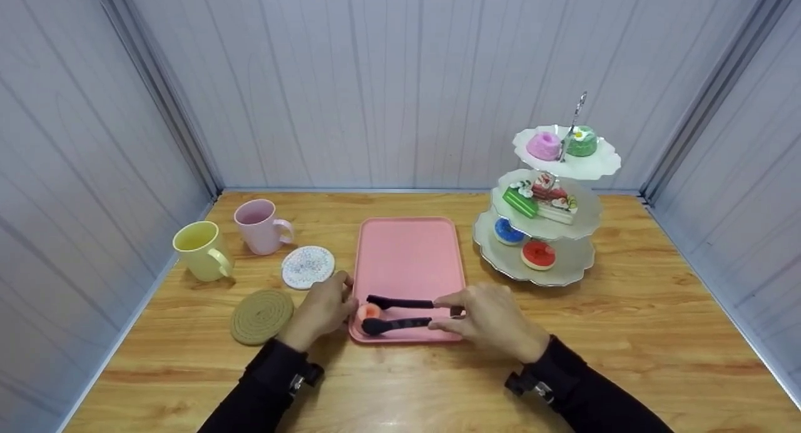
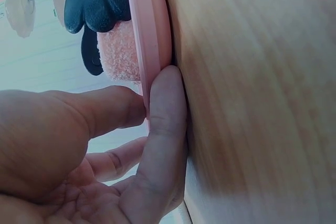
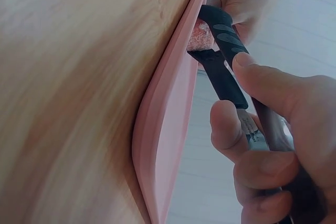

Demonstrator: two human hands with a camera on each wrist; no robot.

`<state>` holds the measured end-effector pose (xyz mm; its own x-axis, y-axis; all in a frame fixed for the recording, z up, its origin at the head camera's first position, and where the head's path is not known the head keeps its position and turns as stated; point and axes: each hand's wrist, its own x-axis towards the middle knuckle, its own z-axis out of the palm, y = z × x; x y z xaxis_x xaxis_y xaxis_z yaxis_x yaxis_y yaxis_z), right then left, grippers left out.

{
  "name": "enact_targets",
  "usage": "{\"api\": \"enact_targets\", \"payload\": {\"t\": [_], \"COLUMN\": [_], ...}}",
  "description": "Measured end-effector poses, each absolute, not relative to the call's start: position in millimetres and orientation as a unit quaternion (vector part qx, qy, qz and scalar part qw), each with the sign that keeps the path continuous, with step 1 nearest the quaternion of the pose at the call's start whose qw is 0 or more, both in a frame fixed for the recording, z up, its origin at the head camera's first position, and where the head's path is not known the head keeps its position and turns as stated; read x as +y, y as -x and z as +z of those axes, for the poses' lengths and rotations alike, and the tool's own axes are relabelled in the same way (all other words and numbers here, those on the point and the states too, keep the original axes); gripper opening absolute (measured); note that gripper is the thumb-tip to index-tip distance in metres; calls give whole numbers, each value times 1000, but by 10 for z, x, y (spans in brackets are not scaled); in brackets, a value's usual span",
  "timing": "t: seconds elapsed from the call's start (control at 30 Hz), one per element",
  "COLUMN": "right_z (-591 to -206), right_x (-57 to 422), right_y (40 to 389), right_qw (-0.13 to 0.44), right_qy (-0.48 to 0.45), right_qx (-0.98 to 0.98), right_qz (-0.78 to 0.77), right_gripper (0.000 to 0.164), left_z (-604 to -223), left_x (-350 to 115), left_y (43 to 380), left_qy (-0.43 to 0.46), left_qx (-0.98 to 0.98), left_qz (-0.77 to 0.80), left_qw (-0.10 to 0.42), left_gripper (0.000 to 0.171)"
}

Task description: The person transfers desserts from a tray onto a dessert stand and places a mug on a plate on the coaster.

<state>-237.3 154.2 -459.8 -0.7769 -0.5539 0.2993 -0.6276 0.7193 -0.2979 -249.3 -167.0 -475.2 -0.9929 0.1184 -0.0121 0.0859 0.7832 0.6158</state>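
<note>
My left hand pinches the left rim of a pink tray, thumb inside and finger along the outer wall in the left wrist view. In my right hand is a pair of black tongs, gripped by its two arms. The tong heads lie on either side of a small orange-pink toy cake at the tray's near left corner. Up close, the cake looks fuzzy and stands inside the tray's rim, partly hidden by a tong head.
Right of the tray stands a three-tier stand with toy cakes and donuts. On the left are a yellow mug, a pink mug, a white speckled coaster and a tan woven coaster. Panel walls enclose the wooden table.
</note>
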Motion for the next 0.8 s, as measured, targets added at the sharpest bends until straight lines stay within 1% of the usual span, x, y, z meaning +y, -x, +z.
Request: {"api": "enact_targets", "payload": {"t": [0.07, 0.17, 0.27, 0.33, 0.43, 0.57, 0.67, 0.8], "right_z": [-4591, -4583, -4572, -4564, -4553, -4523, -4490, -4438], "right_x": [1545, 1550, 1560, 1569, 1587, 1611, 1634, 1679], "right_y": [2372, 2376, 2378, 2377, 2374, 2376, 2383, 2392], "right_qw": [94, 99, 106, 109, 106, 108, 117, 131], "right_qy": [-321, -323, -322, -320, -315, -310, -308, -303], "right_qx": [-922, -920, -920, -920, -922, -923, -923, -921], "right_qz": [196, 198, 198, 199, 200, 199, 201, 206], "right_gripper": [33, 31, 33, 33, 36, 38, 39, 40], "left_z": [-4805, -4810, -4812, -4762, -4849, -5139, -5266, -5090], "left_x": [-1701, -1707, -1705, -1682, -1716, -1812, -1849, -1790], "left_y": [2507, 2513, 2534, 2524, 2570, 2718, 2799, 2699], "left_qy": [-76, -85, -79, -63, -66, -80, -84, -77], "left_qx": [942, 942, 942, 942, 942, 941, 942, 941], "left_qz": [327, 326, 326, 328, 329, 328, 326, 330], "left_qw": [4, -7, 4, 21, 19, 1, 1, 10], "left_gripper": [26, 25, 25, 26, 26, 28, 30, 29]}}
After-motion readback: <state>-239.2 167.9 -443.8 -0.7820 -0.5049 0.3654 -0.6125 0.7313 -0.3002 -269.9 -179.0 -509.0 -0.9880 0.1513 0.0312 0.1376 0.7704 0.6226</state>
